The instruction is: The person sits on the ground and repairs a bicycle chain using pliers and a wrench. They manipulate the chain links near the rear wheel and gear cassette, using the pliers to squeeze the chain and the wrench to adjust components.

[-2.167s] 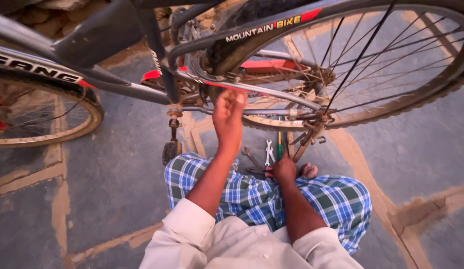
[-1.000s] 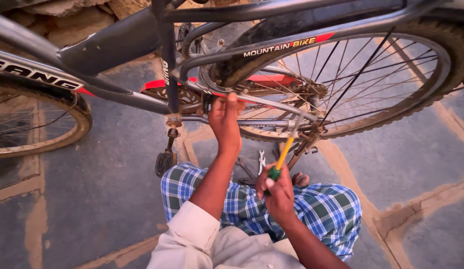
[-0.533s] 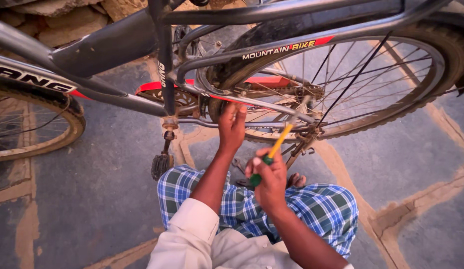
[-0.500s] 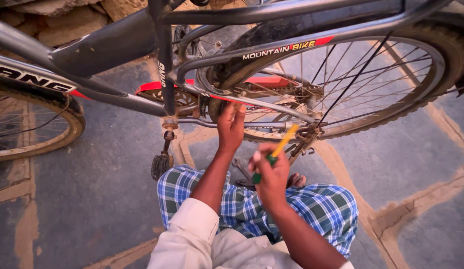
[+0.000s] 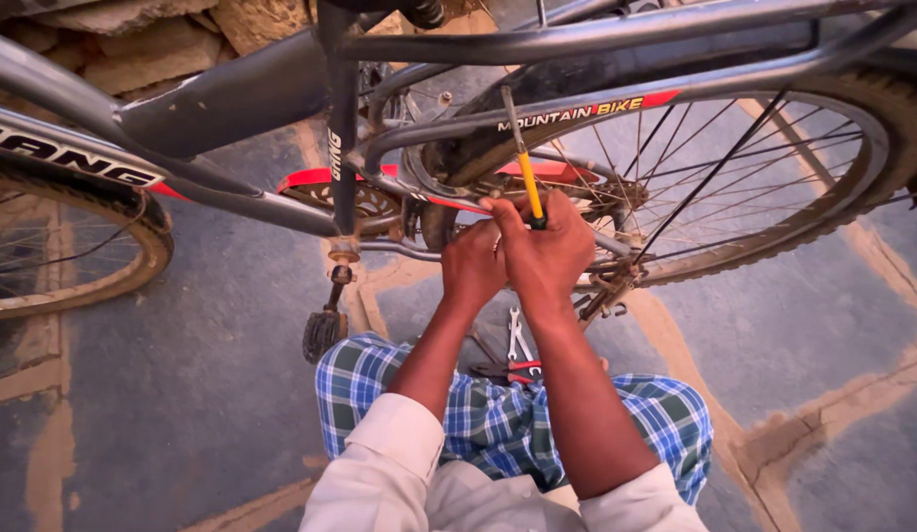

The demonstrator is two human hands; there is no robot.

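**Screwdriver at the chain area of a bicycle**

Stone paving [image 5: 793, 335], grey slabs with sandy joints, fills the ground; rough stones [image 5: 133, 49] lie along the top left edge. A bicycle [image 5: 232, 99] stands across the view, rear wheel [image 5: 833, 197] to the right, front wheel [image 5: 103, 266] to the left, one pedal [image 5: 322, 333] hanging low near the person's knee.

Right hand [image 5: 549, 258]: closed around a screwdriver [image 5: 525, 172] with a yellow shaft section; the tool stands nearly upright, its tip up among the frame tubes [image 5: 616, 39]. Exact contact point of the tip cannot be made out.

Left hand [image 5: 471, 271]: just beside the right, touching it, fingers curled against the lower frame near the red chain guard [image 5: 310, 179]. Whether it grips anything cannot be told.

Between the forearms, on the ground by the blue checked cloth [image 5: 478, 424]: a small spanner [image 5: 518, 335] and red-handled pliers [image 5: 508, 370], lying loose, touching or nearly so. No box or tray holds them.
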